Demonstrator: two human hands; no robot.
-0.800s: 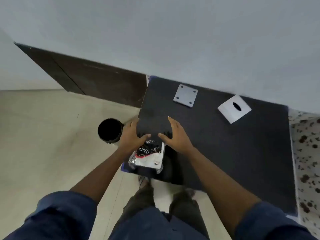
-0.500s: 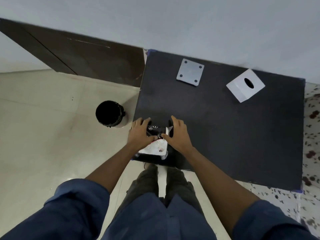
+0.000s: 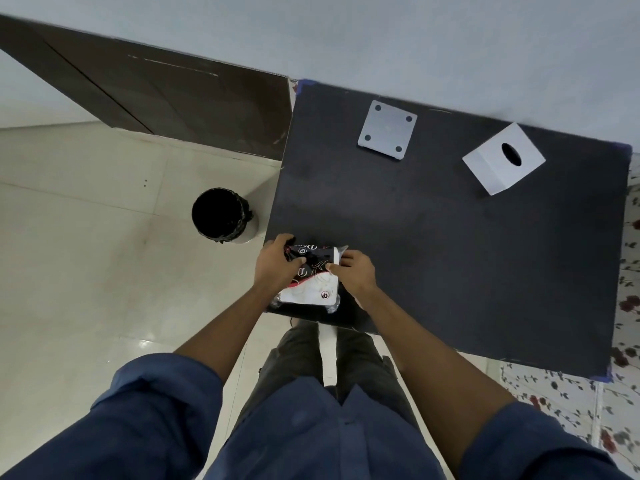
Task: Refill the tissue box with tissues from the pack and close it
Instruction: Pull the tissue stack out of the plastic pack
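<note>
A black-and-white plastic tissue pack (image 3: pixel 311 282) lies at the near left corner of the dark table (image 3: pixel 450 254). My left hand (image 3: pixel 275 265) grips its left side, thumb on top. My right hand (image 3: pixel 355 273) pinches its right edge near the far end. The white tissue box (image 3: pixel 504 164) with an oval slot stands at the far right of the table, well away from both hands. A flat white square panel (image 3: pixel 387 134) with a dark dot at each corner lies at the far middle.
A black-lined bin (image 3: pixel 223 216) stands on the pale tiled floor just left of the table. A dark wooden panel (image 3: pixel 166 98) runs along the wall at left. Flowered cloth (image 3: pixel 630 306) shows past the table's right edge.
Both hands have closed on the tissue pack: the flat palms of earlier now grip its two sides. The view has tilted, so table and box sit lower in frame.
</note>
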